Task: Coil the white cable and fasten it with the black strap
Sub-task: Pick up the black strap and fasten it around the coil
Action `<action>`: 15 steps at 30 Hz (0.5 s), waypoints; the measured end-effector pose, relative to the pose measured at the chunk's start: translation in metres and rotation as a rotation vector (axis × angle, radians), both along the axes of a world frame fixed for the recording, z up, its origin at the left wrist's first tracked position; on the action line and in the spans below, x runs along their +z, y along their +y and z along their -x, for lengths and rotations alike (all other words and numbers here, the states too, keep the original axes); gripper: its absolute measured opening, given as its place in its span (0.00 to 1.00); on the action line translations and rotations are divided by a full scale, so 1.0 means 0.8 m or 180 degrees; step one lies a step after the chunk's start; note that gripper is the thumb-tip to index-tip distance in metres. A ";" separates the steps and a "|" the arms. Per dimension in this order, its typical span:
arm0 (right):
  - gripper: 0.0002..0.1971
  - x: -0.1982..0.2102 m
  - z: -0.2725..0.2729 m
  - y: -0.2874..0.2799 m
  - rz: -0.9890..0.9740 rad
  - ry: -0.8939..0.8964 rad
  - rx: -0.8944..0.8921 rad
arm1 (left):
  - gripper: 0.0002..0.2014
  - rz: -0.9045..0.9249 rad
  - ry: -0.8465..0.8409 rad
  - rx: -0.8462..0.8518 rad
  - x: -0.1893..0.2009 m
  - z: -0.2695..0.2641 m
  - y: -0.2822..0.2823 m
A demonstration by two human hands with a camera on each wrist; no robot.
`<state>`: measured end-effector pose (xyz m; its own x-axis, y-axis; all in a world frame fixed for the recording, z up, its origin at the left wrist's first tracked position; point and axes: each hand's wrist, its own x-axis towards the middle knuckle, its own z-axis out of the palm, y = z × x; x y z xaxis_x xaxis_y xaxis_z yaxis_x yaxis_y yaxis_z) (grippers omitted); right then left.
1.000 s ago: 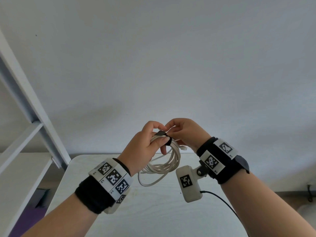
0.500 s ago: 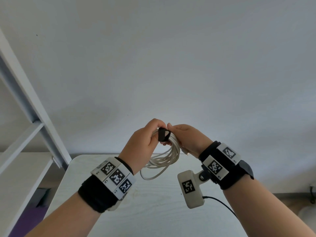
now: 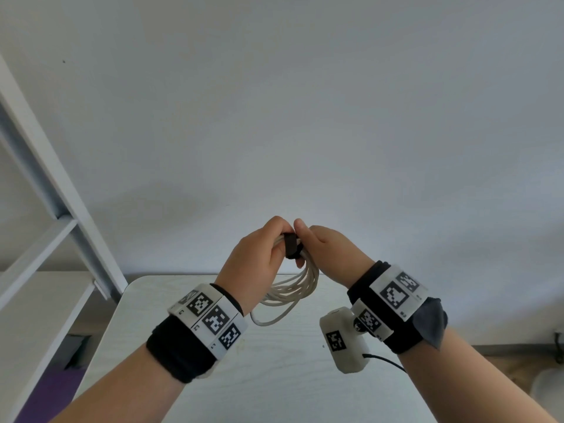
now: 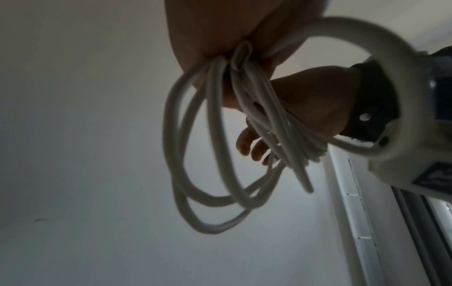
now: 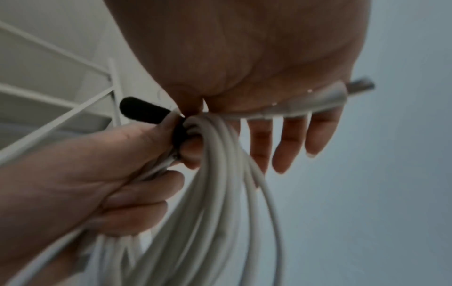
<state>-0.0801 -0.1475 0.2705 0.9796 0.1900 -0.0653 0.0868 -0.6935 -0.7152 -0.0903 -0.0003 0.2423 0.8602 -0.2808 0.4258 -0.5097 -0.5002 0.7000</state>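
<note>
The white cable (image 3: pixel 294 288) hangs in several loops above the table. My left hand (image 3: pixel 259 254) grips the gathered top of the coil, its thumb against the black strap (image 3: pixel 291 245) that wraps the bundle there. My right hand (image 3: pixel 328 248) pinches the strap from the other side between thumb and forefinger. In the right wrist view the strap's free tail (image 5: pixel 141 111) sticks out past the left hand (image 5: pixel 97 164), the other right fingers (image 5: pixel 288 145) point straight down, and a cable plug (image 5: pixel 359 89) juts out. In the left wrist view the loops (image 4: pixel 195 154) dangle in front of the right hand (image 4: pixel 313 100).
A white table (image 3: pixel 274 386) lies below the hands. A white shelf frame (image 3: pixel 61 193) stands at the left, and a plain wall is behind. The right wrist camera (image 3: pixel 345 340) with its black lead hangs under the right forearm.
Both hands have risen slightly. The right hand has rolled so its thumb points up, and the strap has turned from lying on top of the bundle to standing upright across it.
</note>
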 end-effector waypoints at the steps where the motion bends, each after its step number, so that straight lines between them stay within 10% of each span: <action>1: 0.22 -0.004 -0.002 -0.005 -0.0032 -0.0131 -0.0216 | 0.06 0.0007 0.0008 0.0045 -0.001 0.000 0.001; 7: 0.26 0.016 0.011 -0.014 0.0229 -0.1186 -0.0334 | 0.06 0.0009 0.0109 0.0300 -0.003 -0.003 0.010; 15: 0.10 0.021 0.025 0.009 0.0012 -0.0890 -0.0092 | 0.03 -0.0074 0.0120 0.0271 0.002 -0.003 0.001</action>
